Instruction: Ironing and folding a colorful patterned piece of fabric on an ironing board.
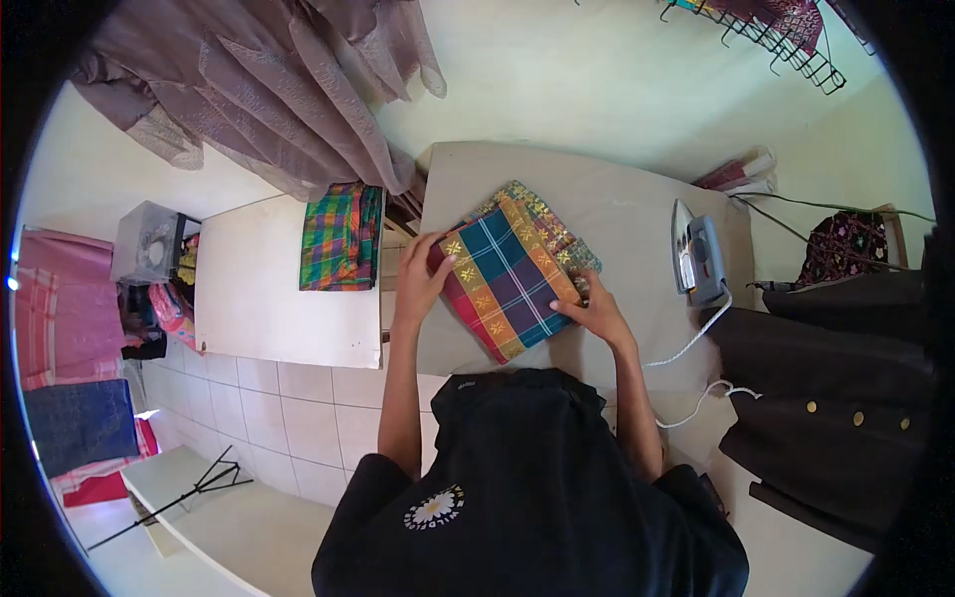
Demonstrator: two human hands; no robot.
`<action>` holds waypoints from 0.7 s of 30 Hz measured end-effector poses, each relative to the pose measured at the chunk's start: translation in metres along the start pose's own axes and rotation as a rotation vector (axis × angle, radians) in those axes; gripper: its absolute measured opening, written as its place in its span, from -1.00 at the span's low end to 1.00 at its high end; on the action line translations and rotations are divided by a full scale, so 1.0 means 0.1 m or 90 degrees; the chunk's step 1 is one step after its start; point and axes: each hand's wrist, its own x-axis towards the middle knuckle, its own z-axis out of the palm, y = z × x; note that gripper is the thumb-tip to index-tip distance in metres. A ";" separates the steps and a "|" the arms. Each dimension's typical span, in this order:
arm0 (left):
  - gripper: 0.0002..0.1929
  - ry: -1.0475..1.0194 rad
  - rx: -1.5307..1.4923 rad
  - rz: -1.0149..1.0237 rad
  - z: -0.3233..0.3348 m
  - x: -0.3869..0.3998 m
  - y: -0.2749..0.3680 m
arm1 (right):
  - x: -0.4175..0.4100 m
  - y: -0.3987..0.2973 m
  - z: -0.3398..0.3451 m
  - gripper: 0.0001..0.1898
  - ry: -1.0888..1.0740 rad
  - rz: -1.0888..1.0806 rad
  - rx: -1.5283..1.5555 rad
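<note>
A folded plaid cloth [515,276] in teal, purple, red and gold lies at an angle on the ironing surface [627,224]. My left hand [424,280] grips its upper left edge, thumb on top and fingers outside the edge. At the right edge, my right hand [597,310] holds the same cloth with the thumb on top; the other fingers are partly hidden. Under and behind it lies a patterned green, gold and maroon cloth [552,224]. An electric iron [697,257] rests to the right of both cloths, apart from my hands.
A white table [276,313] at the left bears folded checked cloth [339,239]. The iron's white cord [694,336] runs down beside my right forearm. A dark garment with gold buttons [813,358] lies at the right. A mauve curtain [276,82] hangs at the upper left.
</note>
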 end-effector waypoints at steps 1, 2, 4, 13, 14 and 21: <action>-0.66 -0.026 0.018 -0.066 -0.15 -0.02 0.01 | -0.04 0.00 0.01 -0.30 -0.024 0.021 -0.018; -0.69 -0.057 0.035 -0.131 -0.28 -0.03 0.01 | -0.06 0.06 0.02 -0.27 -0.055 0.128 -0.036; -0.72 0.047 0.196 0.017 -0.44 0.06 0.08 | -0.21 0.20 0.05 -0.26 -0.037 0.146 0.022; -0.42 -0.050 0.589 0.387 -0.15 0.97 0.63 | -0.98 0.79 0.21 -0.19 0.056 0.352 0.446; -0.42 -0.054 0.592 0.392 -0.15 1.04 0.63 | -1.03 0.79 0.30 -0.24 0.088 0.334 0.495; -0.59 -0.172 0.508 0.415 -0.17 1.27 0.68 | -1.15 0.44 0.55 -0.31 0.222 0.462 0.810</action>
